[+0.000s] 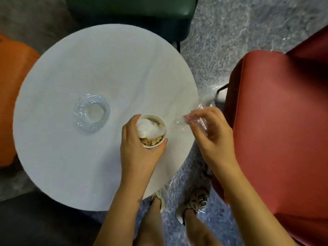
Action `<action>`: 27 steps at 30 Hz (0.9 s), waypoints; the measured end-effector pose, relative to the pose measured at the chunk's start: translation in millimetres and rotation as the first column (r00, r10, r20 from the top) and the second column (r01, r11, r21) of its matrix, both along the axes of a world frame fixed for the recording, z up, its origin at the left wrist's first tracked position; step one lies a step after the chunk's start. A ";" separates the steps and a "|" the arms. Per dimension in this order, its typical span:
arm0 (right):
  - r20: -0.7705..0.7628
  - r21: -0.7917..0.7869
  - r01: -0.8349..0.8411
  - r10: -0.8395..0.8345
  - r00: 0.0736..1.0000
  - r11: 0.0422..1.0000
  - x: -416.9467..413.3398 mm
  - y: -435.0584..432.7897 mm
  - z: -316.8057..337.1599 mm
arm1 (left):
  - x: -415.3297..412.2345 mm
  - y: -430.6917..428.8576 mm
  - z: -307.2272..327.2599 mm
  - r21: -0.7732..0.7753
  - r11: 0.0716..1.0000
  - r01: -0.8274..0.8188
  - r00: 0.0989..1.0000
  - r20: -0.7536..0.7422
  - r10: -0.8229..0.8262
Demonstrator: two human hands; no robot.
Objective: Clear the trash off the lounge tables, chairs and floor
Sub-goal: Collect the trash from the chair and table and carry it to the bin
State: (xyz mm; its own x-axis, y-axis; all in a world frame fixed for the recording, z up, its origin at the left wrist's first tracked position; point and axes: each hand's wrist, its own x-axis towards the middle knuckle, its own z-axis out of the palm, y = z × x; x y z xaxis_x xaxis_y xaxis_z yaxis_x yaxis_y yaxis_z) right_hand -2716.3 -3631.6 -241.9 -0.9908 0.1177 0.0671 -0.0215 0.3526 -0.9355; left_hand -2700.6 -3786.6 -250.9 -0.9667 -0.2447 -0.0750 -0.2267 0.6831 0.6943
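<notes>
While an orange chair [12,96] sits at the far left edge, a clear glass ashtray [91,112] rests on the round white tabletop [88,68] left of centre, well apart from the hands. Just right of it, the left hand [137,148] is wrapped around a white paper cup [152,132], stuffed with a crumpled white tissue and some brownish scraps, above the tabletop's near right part. Farther right, the right hand [211,132] pinches a crinkled clear plastic wrapper [200,112] at the tabletop's right rim, beside a red chair [280,121].
</notes>
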 end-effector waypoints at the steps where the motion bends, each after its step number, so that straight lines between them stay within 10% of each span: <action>1: -0.022 0.019 -0.014 0.014 1.000 1.000 -3.0 -15.7 0.8 | -0.1 -11.9 -4.4 0.011 1.000 0.009 1.000 0.016 -0.009; 6: 0.062 0.065 -0.139 0.135 0.989 0.988 -8.5 -97.1 -2.9 | -3.0 -63.6 -22.7 0.045 0.997 0.058 0.994 0.091 -0.062; 12: 0.059 0.529 -0.117 0.102 0.993 0.840 -15.4 -146.7 -17.5 | -6.7 -102.1 -32.1 0.184 0.983 0.020 0.998 0.061 -0.032; 15: -0.055 0.532 -0.128 0.185 0.981 0.837 -13.0 -158.1 -17.1 | -3.9 -109.4 -35.7 0.218 0.975 0.036 0.999 -0.019 -0.033; 24: 0.224 0.451 -0.503 0.452 0.863 0.737 -13.8 -164.7 -3.0 | 7.7 -122.3 -41.8 0.335 0.941 0.038 0.991 -0.132 0.007; 27: 0.140 0.710 -0.379 0.409 0.902 0.593 -10.4 -165.3 -6.9 | 9.1 -121.3 -43.8 0.267 0.962 0.051 0.986 -0.166 -0.007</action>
State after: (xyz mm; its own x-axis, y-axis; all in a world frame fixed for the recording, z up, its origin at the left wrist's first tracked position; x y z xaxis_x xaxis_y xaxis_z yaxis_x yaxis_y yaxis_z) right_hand -2726.7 -3797.0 -248.8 -0.9242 -0.3817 -0.0086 -0.3469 0.8491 -0.3984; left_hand -2691.5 -3908.0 -294.7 -0.9777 -0.2085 0.0235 -0.0791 0.4699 0.8792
